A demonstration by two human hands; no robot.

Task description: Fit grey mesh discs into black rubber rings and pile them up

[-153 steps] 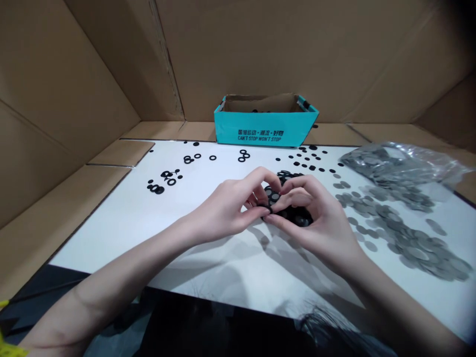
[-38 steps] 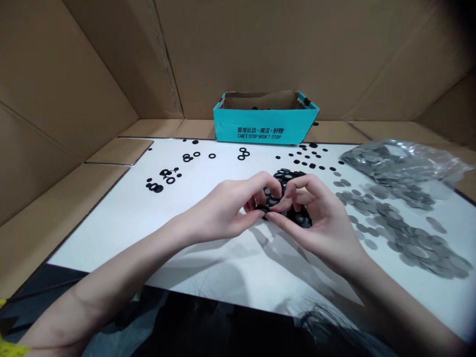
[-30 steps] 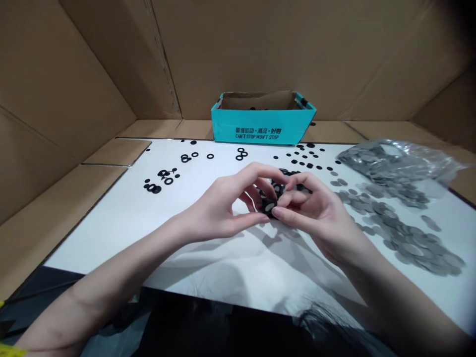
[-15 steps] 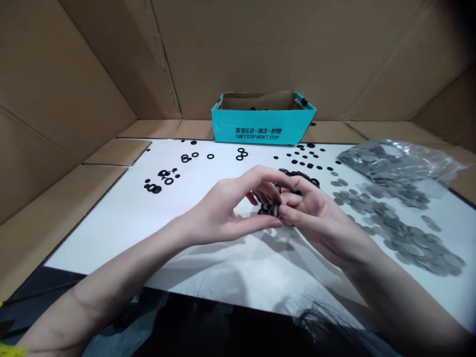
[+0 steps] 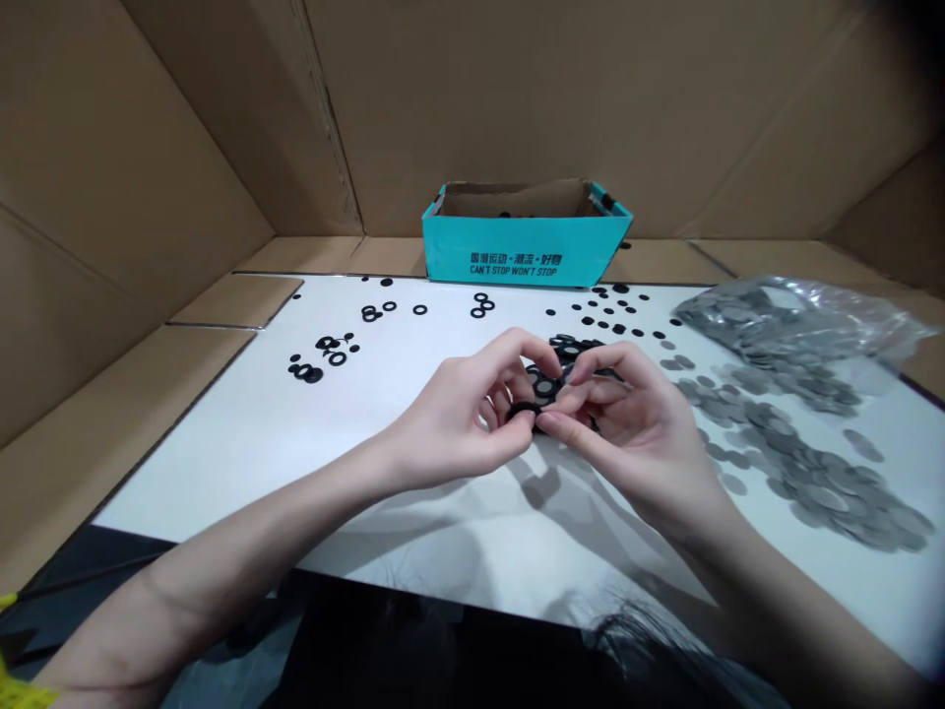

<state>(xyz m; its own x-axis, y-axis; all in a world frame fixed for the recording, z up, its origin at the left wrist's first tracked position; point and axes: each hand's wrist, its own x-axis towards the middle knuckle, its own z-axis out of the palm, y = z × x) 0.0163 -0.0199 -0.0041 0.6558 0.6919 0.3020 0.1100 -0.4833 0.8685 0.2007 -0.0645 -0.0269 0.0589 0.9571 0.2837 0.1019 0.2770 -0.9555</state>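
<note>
Between my two hands, above the white table, is a black ring (image 5: 525, 407). My left hand (image 5: 472, 414) pinches it with the thumb below, its index finger arched above. Thumb and fingers of my right hand (image 5: 627, 423) close on the ring's right side; whether a small disc sits in it I cannot make out. Just behind the fingers lies a pile of black rings (image 5: 546, 386), some with grey centres, partly hidden by the hands. Grey discs (image 5: 812, 463) are spread in a heap to the right of my right hand.
A turquoise box (image 5: 517, 246) stands at the back with dark pieces inside. On the right lies a clear plastic bag (image 5: 783, 315) of grey discs. Small black discs (image 5: 618, 329) dot the table behind the pile; loose black rings (image 5: 337, 358) lie left. Cardboard walls (image 5: 591, 98) surround the table.
The fingers have shifted: both thumbs now meet at the black ring's near edge, and my right index finger has lifted. More of the pile behind shows between the hands.
</note>
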